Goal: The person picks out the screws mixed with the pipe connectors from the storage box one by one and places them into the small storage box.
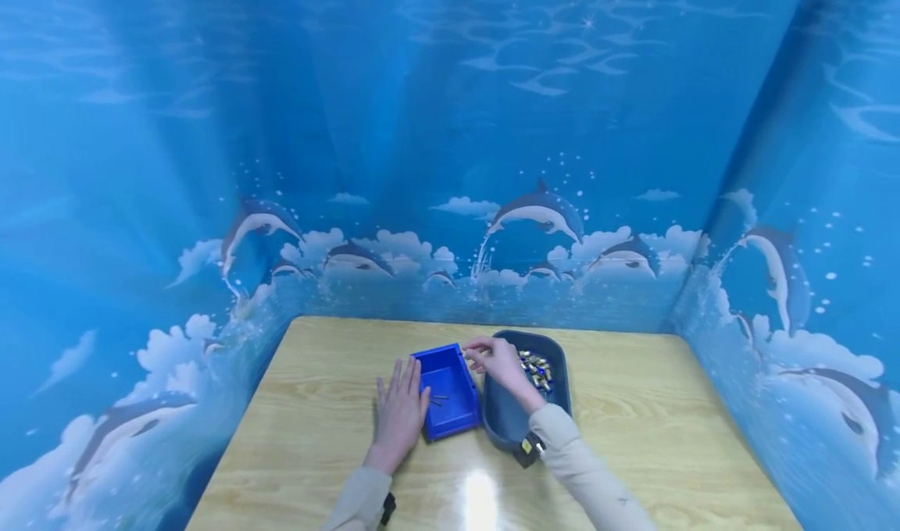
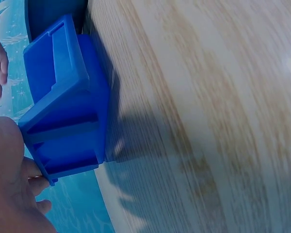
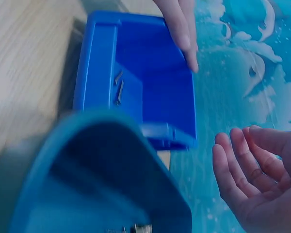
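A blue plastic bin (image 1: 453, 427) stands on the table, with a couple of small, thin metal screw-like pieces (image 3: 120, 90) on its floor. My left hand (image 1: 401, 414) rests against the bin's left side, its fingers stretched along the rim. My right hand (image 1: 502, 365) hovers between the bin and a dark blue-grey basin (image 1: 498, 418). In the right wrist view its fingers (image 3: 238, 153) bend loosely, the thumb close to the index fingertip, and no object shows between them. Small brass-coloured fittings (image 1: 540, 372), some with blue parts, lie heaped at the basin's far right.
Basin and bin stand side by side on a light wooden table (image 1: 633, 406). Blue curtains with dolphins (image 1: 537, 211) enclose the far edge and both sides. A bright glare spot (image 1: 480, 500) shows on the tabletop near the front.
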`<state>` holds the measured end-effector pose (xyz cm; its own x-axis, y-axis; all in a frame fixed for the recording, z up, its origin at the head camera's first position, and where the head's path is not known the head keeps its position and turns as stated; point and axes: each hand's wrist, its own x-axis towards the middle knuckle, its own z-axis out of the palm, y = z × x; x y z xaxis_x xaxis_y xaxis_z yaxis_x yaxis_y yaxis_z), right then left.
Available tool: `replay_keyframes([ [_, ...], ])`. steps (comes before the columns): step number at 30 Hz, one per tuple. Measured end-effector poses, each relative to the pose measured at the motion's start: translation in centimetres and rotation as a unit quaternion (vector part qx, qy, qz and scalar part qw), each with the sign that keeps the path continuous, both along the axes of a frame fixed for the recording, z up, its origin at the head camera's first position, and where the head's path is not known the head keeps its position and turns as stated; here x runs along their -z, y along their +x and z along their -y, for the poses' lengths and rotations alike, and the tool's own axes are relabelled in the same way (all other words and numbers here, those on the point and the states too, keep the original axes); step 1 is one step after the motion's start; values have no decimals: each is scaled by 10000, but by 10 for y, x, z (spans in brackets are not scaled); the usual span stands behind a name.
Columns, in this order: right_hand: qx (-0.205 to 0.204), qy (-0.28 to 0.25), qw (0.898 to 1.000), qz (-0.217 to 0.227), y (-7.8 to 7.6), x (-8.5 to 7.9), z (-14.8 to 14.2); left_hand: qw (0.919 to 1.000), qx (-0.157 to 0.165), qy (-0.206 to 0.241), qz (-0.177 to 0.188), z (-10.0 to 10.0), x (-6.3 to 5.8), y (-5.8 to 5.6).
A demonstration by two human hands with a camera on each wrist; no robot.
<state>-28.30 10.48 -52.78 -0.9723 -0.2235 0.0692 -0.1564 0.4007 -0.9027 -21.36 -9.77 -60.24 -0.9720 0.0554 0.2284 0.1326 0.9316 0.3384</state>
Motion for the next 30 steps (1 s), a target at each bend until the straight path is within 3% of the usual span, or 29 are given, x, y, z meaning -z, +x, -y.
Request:
replay_keyframes([
  [7, 294, 329, 9990, 95, 1, -8, -35, 10000, 12, -45, 40, 0, -1, -1],
  [14, 391, 708, 9967, -29, 1, -4, -64, 10000, -40, -70, 17, 0, -1, 1],
  [23, 545, 1710, 9826, -484, 5, 3, -86, 10000, -25, 10, 28, 0, -4, 0],
  [30, 19, 2393, 9669, -883, 16, 18, -101, 10000, -7, 32, 23, 1, -4, 1],
])
